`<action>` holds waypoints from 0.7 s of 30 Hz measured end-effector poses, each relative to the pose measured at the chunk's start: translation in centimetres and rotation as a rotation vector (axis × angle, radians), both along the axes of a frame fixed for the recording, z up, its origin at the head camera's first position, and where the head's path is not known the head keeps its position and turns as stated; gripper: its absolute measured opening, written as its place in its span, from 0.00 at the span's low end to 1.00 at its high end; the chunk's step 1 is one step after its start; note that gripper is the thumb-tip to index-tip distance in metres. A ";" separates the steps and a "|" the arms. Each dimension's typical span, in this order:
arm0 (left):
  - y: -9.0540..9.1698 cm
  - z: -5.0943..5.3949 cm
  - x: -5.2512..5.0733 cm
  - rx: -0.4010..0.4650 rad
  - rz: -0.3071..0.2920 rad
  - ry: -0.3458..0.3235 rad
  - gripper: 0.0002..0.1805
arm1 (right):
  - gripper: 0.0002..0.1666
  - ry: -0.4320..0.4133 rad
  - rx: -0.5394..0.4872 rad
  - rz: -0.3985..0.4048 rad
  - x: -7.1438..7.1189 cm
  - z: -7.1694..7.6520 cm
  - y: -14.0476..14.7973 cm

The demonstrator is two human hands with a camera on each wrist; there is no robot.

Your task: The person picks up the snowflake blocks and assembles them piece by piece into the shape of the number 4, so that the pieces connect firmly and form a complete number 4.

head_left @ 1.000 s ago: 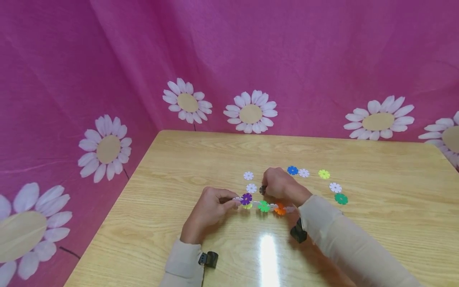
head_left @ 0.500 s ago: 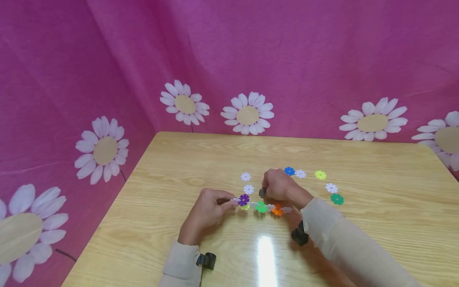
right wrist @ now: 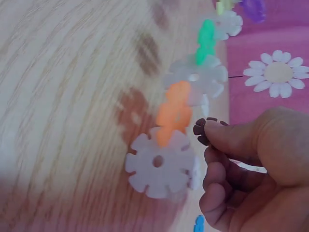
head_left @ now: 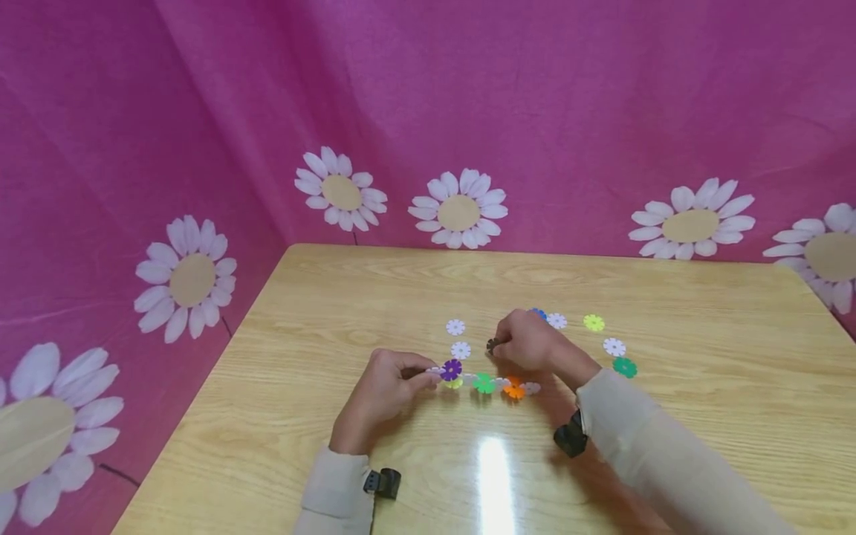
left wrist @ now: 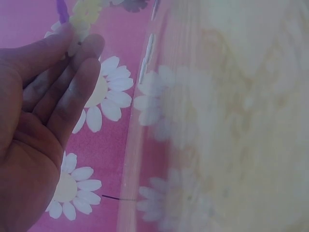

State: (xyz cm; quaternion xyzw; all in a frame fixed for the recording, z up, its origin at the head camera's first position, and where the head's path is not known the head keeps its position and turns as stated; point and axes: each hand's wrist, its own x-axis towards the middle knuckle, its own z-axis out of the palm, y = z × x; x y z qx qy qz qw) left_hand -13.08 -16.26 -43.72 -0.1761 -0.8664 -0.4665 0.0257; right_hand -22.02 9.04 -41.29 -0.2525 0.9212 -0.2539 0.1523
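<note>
My left hand [head_left: 380,395] pinches a white notched disc at the left end of a chain of joined discs. Along the chain come a purple disc [head_left: 451,370], a yellow one, a green disc [head_left: 484,383], an orange disc [head_left: 514,388] and white ones between, with a white disc [right wrist: 158,162] at the right end. The chain hangs above the table, casting shadows. My right hand [head_left: 531,340] holds a dark brown disc [right wrist: 202,130] between thumb and fingers, behind the chain and apart from it. In the left wrist view, the left hand [left wrist: 43,96] pinches the white disc at its fingertips.
On the wooden table [head_left: 374,282] lie two white discs [head_left: 455,327] behind the chain. Behind and right of my right hand are a partly hidden blue disc, a white disc [head_left: 556,321], a yellow disc [head_left: 594,322], another white disc [head_left: 614,347] and a dark green disc [head_left: 625,367].
My right hand has shifted slightly right and back with the brown disc, uncovering the chain's right end and partly covering the blue disc. My left hand still holds the chain.
</note>
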 end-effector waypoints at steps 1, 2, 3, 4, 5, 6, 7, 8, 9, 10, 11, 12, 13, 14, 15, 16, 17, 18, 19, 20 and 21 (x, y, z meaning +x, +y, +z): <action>0.0 0.0 0.1 -0.001 0.001 -0.004 0.03 | 0.08 0.017 -0.008 0.009 0.1 0.1 0.1; -0.1 0.0 0.1 -0.001 0.002 -0.007 0.03 | 0.09 0.035 -0.018 0.021 0.1 0.3 0.1; -0.1 0.0 0.1 0.000 0.000 -0.004 0.03 | 0.09 0.050 -0.025 0.029 0.2 0.4 0.2; -0.1 0.0 0.1 -0.001 0.000 -0.003 0.03 | 0.09 0.063 -0.033 0.038 0.3 0.6 0.3; -0.1 0.0 0.1 -0.001 -0.001 -0.001 0.03 | 0.09 0.071 -0.043 0.044 0.4 0.8 0.3; -0.1 0.0 0.1 -0.002 -0.002 0.006 0.03 | 0.09 0.074 -0.054 0.048 0.5 1.0 0.4; -0.1 0.0 0.0 -0.003 -0.005 0.013 0.04 | 0.09 0.083 -0.065 0.053 0.6 1.1 0.4; -0.1 0.0 0.0 -0.003 -0.004 0.018 0.03 | 0.08 0.085 -0.076 0.055 0.7 1.3 0.5; -0.1 0.0 0.0 -0.006 -0.003 0.023 0.03 | 0.08 0.082 -0.088 0.052 0.8 1.4 0.5; -0.1 0.0 0.0 -0.008 -0.001 0.022 0.03 | 0.07 0.079 -0.098 0.053 1.0 1.6 0.5; -0.1 0.0 0.0 -0.011 0.002 0.021 0.03 | 0.07 0.072 -0.111 0.052 1.1 1.7 0.5; 0.0 0.0 0.0 -0.012 0.006 0.017 0.03 | 0.07 0.064 -0.122 0.052 1.3 1.8 0.5; 0.0 0.0 0.0 -0.015 0.008 0.015 0.03 | 0.07 0.064 -0.135 0.056 1.5 1.9 0.5; 0.0 0.0 -0.1 -0.015 0.011 0.011 0.03 | 0.07 0.065 -0.149 0.062 1.7 2.1 0.4; 0.0 0.0 -0.1 -0.015 0.013 0.011 0.03 | 0.07 0.065 -0.169 0.073 1.9 2.2 0.4; 0.0 0.0 -0.1 -0.014 0.014 0.010 0.03 | 0.07 0.064 -0.190 0.084 2.1 2.4 0.3; 0.0 0.0 -0.1 -0.013 0.016 0.010 0.03 | 0.07 0.066 -0.211 0.098 2.3 2.5 0.2; 0.0 0.0 -0.1 -0.011 0.018 0.010 0.03 | 0.07 0.069 -0.229 0.112 2.6 2.6 0.1; 0.0 0.0 -0.1 -0.008 0.018 0.011 0.03 | 0.07 0.071 -0.247 0.126 2.8 2.7 0.0; -0.1 0.0 -0.1 -0.005 0.017 0.011 0.03 | 0.07 0.072 -0.262 0.140 3.0 2.8 -0.1; -0.1 0.1 -0.1 -0.004 0.017 0.012 0.03 | 0.07 0.067 -0.275 0.150 3.2 2.9 -0.3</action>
